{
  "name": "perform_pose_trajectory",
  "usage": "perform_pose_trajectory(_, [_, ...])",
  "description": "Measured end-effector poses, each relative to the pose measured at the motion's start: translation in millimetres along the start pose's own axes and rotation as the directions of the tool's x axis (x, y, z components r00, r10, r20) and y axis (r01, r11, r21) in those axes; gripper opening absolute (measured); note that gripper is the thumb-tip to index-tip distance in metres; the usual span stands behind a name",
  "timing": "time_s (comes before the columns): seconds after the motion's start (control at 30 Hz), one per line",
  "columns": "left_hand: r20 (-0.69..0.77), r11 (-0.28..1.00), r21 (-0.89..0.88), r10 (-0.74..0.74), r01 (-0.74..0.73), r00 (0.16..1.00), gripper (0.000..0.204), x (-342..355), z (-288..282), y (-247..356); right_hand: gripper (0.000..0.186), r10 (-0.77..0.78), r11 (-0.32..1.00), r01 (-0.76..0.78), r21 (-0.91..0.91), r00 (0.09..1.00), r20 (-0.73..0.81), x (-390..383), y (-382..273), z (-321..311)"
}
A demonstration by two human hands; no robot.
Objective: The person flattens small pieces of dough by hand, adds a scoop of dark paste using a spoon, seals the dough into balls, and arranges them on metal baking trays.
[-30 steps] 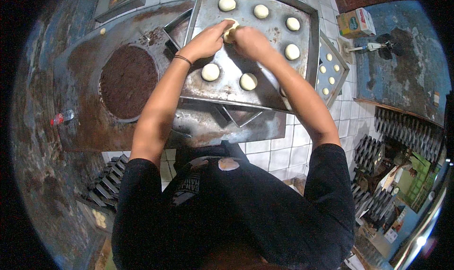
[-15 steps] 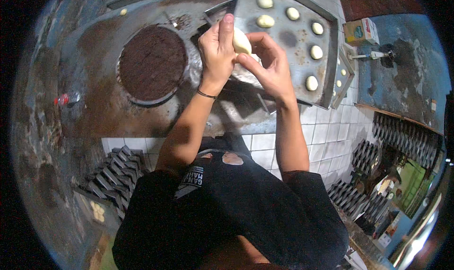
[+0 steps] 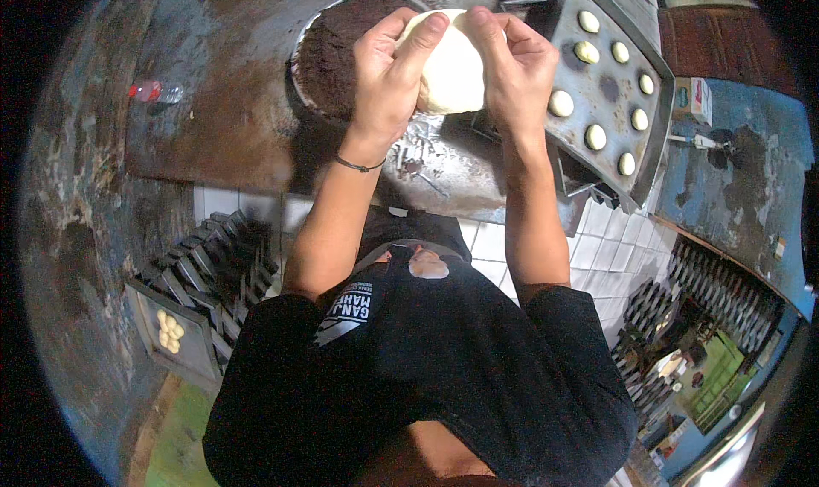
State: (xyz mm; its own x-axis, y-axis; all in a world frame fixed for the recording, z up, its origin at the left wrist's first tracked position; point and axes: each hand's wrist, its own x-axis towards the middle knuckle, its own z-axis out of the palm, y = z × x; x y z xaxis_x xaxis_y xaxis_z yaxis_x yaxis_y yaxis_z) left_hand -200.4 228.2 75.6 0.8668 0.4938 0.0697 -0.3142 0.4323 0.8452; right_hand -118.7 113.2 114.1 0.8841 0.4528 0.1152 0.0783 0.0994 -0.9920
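Dough piece (image 3: pixel 455 70), one, in two hands (image 3: pixel 388 86) (image 3: pixel 522 81)

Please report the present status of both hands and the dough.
Left hand and right hand: both gripping dough. Dough: flattened, held between them. Dark crumbly mass partly behind left hand; nothing visibly blocking.

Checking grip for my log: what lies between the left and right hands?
Head view: a flattened dough piece, held by the left hand and the right hand.

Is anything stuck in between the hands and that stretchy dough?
No, nothing I can see. The left hand and right hand hold the dough directly, bare thumbs on it. The brown mix and tray aren't in between.
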Motion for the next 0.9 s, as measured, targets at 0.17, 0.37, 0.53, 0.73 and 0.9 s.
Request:
perform_pose_trajectory(0.17, [0.041, 0.901, 0.321, 0.294, -0.291, 0.955, 0.032, -1.7, -64.0, -11.0, 0.037, 0.213, 0.962, -0.261, 0.073, 0.894, 0.393, -12.9, -25.6, 25.2])
perform_pose_trajectory(0.37, [0.285, 0.815, 0.522, 0.111, -0.251, 0.952, 0.054, -69.7, -123.5, -55.8, 0.043, 0.109, 0.800, 0.029, -0.599, 0.975, 0.193, -42.6, 54.6, 17.9])
perform_pose_trajectory(0.53, [-0.056, 0.770, 0.600, -0.228, 0.216, 0.972, 0.040, -81.7, -140.8, -45.9, 0.055, 0.662, 0.062, -0.042, -0.997, 0.750, 0.010, -182.6, 288.4, -64.7])
perform_pose_trajectory(0.73, [-0.202, 0.496, 0.838, -0.105, 0.227, 0.974, 0.031, -124.5, -256.6, -44.7, 0.025, 0.462, 0.318, 0.093, -0.943, 0.854, 0.240, -241.7, 309.0, -51.9])
perform_pose_trajectory(0.9, [-0.353, 0.522, 0.782, -0.078, 0.340, 0.932, 0.024, -133.2, -274.1, -20.6, 0.020, 0.238, 0.499, 0.190, -0.845, 0.908, 0.345, -136.5, 227.4, 12.5])
